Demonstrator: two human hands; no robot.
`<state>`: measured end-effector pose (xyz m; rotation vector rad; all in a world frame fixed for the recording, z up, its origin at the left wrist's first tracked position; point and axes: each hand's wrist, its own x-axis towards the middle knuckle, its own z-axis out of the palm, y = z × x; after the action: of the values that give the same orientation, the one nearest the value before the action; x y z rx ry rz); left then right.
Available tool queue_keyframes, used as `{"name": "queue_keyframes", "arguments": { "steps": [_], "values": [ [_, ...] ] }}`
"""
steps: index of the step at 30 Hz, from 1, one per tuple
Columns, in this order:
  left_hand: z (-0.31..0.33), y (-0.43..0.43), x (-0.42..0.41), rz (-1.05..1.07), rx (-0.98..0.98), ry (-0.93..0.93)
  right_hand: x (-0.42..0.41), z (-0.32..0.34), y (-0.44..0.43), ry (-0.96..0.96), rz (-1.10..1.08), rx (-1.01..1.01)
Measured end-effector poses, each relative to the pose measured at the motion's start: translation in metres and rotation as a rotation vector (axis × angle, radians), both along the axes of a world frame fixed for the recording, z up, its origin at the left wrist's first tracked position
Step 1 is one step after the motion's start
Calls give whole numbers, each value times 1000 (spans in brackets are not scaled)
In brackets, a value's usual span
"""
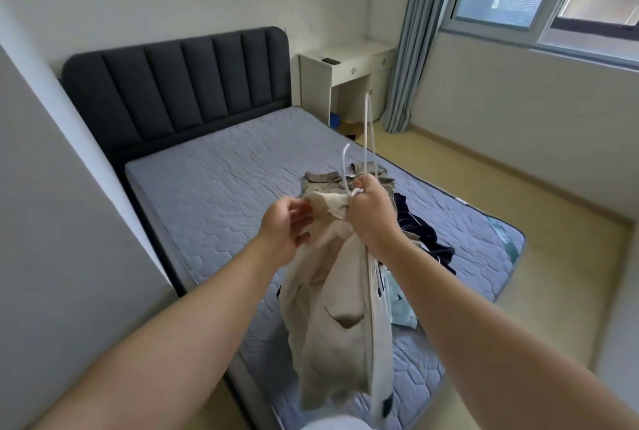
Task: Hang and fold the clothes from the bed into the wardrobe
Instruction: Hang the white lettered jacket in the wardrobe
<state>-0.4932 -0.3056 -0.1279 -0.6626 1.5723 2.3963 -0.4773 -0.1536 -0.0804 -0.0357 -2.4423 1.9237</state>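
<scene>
Two hands are raised over the bed (214, 180). The right hand (371, 213) has a tight grip: its fist closes round the neck of a white hanger (367, 139) together with the bunched collar of a beige jacket (332, 308). The hanger's thin loops stick up above the grip, and the jacket hangs straight down below it, zip edge outward. Just left of the grip, the left hand (288, 225) is wide, its fingers loose and their tips at the collar cloth. Right behind the grip a khaki garment (321, 179) lies on the mattress. To the grip's right lies a navy one (422, 232), and lower right a pale blue one (401, 308). Far beyond the grip stands a white counter (345, 59).
</scene>
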Motion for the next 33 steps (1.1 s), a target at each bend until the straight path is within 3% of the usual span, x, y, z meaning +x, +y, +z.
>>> {"name": "queue_keyframes", "arguments": {
  "steps": [2, 4, 7, 11, 15, 21, 24, 28, 33],
  "values": [
    [-18, 2, 4, -12, -69, -3, 0, 11, 1, 20, 95, -23],
    [-36, 5, 7, -110, -330, 51, 0, 17, 2, -12, 191, -51],
    [-66, 14, 17, -424, -664, 110, 0, 24, 4, -100, 275, -6],
    [-99, 22, 25, -525, -777, 11, -1, 26, 10, -23, 271, 172],
    [-114, 23, 18, -549, -961, 0, -6, 23, 20, -22, 172, 117],
    [-115, 18, 7, -560, -961, 85, -6, 31, 37, -10, 203, -82],
    [-115, 20, 1, -587, -1015, -1, -6, 40, 45, 3, 188, -111],
    [-121, 18, -4, -430, -864, -182, -8, 53, 66, 22, 84, -120],
    [-111, 5, -19, -184, -672, -187, -11, 46, 100, -12, -96, 23]
  ]
}}
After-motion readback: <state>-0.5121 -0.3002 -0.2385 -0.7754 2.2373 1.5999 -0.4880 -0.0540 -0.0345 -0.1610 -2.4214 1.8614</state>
